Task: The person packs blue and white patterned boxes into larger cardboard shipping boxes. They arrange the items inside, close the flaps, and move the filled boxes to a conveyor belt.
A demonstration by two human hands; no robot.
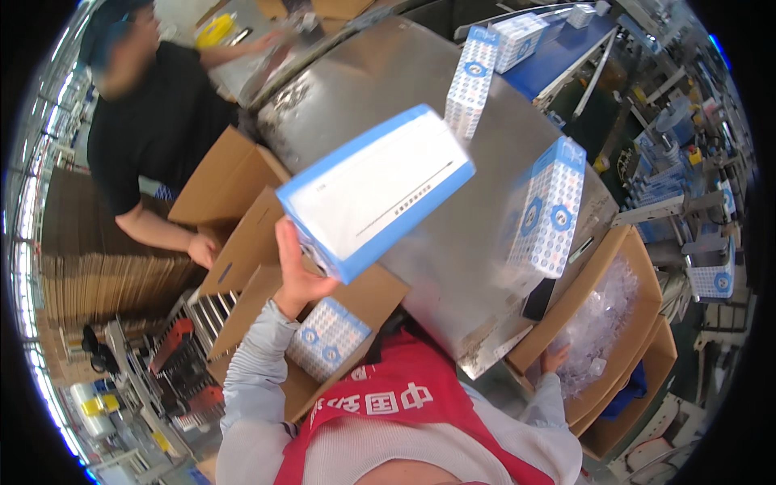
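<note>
My left hand (297,271) holds up a blue-edged box (380,190) with a white printed panel, gripping it at its near left end above the metal table. Below that hand, an open cardboard carton (376,293) has a white box with blue patterns (327,339) inside it. My right hand (554,357) reaches over the edge of a cardboard box (566,323) at the right. Clear plastic pieces (598,327) fill this box. The right fingers are partly hidden there, and whether they grip a piece does not show.
On the metal table (356,89) stand patterned boxes at the right (550,212) and far side (471,85). A dark flat object (537,299) lies at the table's right edge. A co-worker (162,113) stands at the left, near stacked flat cardboard (81,267). A blue conveyor (558,52) runs behind.
</note>
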